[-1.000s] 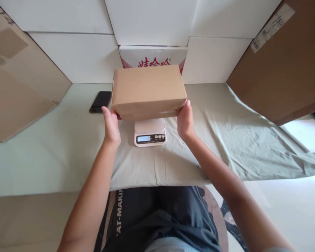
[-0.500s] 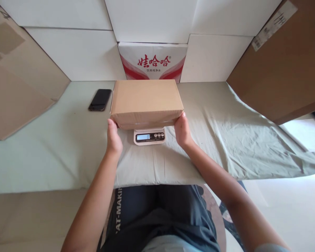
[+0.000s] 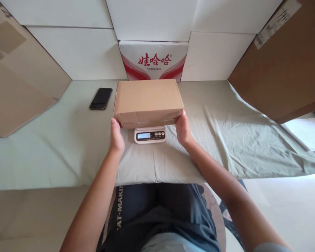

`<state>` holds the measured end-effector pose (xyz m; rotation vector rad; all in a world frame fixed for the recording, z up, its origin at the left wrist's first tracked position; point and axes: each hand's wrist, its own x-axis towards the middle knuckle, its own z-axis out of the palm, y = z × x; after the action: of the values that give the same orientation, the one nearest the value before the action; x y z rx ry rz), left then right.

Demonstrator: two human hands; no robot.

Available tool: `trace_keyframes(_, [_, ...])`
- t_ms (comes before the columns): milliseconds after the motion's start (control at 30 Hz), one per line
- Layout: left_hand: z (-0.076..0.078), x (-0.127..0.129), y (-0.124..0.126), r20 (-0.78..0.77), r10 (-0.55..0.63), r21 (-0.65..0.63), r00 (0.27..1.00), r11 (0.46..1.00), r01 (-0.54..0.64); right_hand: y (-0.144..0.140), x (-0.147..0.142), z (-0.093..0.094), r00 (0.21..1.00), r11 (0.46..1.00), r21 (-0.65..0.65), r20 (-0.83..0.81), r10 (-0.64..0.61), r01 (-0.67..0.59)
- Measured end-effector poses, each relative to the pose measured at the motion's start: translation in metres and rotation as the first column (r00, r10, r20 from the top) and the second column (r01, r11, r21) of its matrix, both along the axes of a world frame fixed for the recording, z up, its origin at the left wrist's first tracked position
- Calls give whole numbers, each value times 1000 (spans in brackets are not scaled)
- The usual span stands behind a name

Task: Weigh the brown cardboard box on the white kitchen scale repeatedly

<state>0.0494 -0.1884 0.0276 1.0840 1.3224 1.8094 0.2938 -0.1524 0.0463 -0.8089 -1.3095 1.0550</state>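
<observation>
Between my hands is a brown cardboard box (image 3: 149, 96), its top closed and its front face toward me. My left hand (image 3: 117, 135) grips the lower left front corner, fingers tucked under and behind it. At the lower right front corner my right hand (image 3: 183, 129) holds the box in the same way, most fingers hidden. Under the box sits a white digital kitchen scale (image 3: 150, 135); its display, which appears to read 0, and its buttons stick out in front. The box covers the weighing platform, so whether they touch cannot be seen.
A black smartphone (image 3: 101, 98) lies left of the box on the pale green cloth (image 3: 76, 147). Behind stands a white and red carton (image 3: 154, 61) among white panels (image 3: 76, 52). Large cardboard sheets (image 3: 18, 77) flank the left side, and a big brown carton (image 3: 283, 70) the right.
The left end of the box and my left hand have shifted slightly to the right. Both hands keep their hold, and the scale's display looks the same.
</observation>
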Motion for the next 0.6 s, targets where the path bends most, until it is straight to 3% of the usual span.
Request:
trace_keyframes(300, [4, 2, 1, 31, 5, -14, 1000, 1000, -5, 5, -1, -6, 999, 1000, -4, -33, 12, -12])
trace_keyframes(600, [-2, -3, 2, 5, -3, -19, 1000, 1000, 3, 4, -1, -4, 1000, 1000, -26, -14, 13, -13])
